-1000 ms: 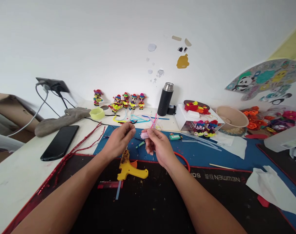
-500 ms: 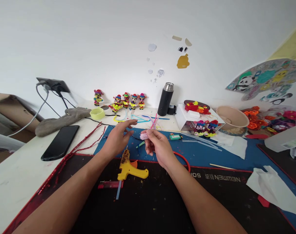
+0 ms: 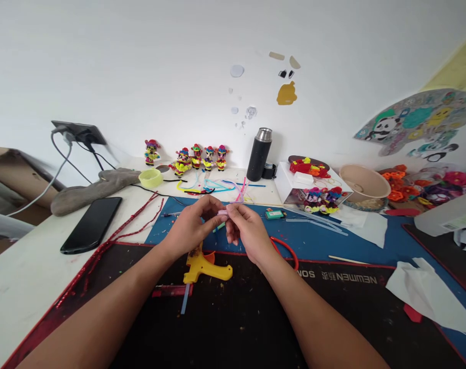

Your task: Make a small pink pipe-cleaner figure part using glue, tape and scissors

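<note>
A small pale pink piece (image 3: 222, 212) is pinched between the fingertips of both hands above the blue mat (image 3: 305, 236). My left hand (image 3: 196, 220) grips its left side, with fingers bent over it. From the right, my right hand (image 3: 246, 225) closes thumb and forefinger on it, its other fingers curled below. Most of the piece is hidden by the fingers. Just below my left hand lies a yellow glue gun (image 3: 208, 269) with a clear stick in its back end, its nozzle partly covered by that hand.
Several small colourful figures (image 3: 182, 162) stand along the wall beside a black flask (image 3: 259, 154). A black phone (image 3: 90, 225) and red tinsel stems (image 3: 102, 251) lie left. White box (image 3: 290, 190), beige bowl (image 3: 364, 182) and crumpled paper (image 3: 428, 297) are right.
My left hand has moved right and closed on the pink piece, which only my right hand held before. The view has shifted slightly.
</note>
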`<state>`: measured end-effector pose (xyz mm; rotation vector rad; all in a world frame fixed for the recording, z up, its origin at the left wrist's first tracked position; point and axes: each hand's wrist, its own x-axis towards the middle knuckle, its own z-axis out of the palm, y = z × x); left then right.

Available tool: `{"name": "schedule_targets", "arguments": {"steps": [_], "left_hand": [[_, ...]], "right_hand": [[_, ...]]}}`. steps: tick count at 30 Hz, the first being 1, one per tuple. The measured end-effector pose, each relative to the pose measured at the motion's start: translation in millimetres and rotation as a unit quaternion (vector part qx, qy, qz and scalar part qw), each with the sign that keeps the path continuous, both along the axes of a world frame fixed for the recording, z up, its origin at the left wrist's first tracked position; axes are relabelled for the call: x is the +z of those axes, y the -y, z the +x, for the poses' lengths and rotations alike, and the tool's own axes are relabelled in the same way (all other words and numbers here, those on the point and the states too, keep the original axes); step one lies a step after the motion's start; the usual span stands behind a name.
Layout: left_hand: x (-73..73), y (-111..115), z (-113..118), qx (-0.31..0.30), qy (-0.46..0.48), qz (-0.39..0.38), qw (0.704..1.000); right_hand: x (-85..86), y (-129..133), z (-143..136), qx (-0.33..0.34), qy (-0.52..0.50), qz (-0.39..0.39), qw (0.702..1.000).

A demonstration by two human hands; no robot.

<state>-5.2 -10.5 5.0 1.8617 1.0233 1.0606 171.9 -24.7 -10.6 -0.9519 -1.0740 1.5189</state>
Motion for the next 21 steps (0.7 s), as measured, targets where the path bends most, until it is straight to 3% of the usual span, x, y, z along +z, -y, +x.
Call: {"name": "schedule_targets", "arguments": {"steps": [9,14,21], "left_hand": [[3.9,-1.0,3.7,-0.003,0.106,-0.085,0.991],[2.8,-0.2,3.4,-0.031,0.112,-0.065,0.991],[-1.3,0.1,4.0,-0.009,0.117,-0.078,0.99]], "right_hand": [[-0.4,-1.4,0.8,-0.006,0.021,0.023,0.999],[-2.6,-3.6,1.0,-0.019,0.034,0.025,0.999],[-0.8,-1.5,1.7,-0.014,0.036,0.028,0.999]]}}
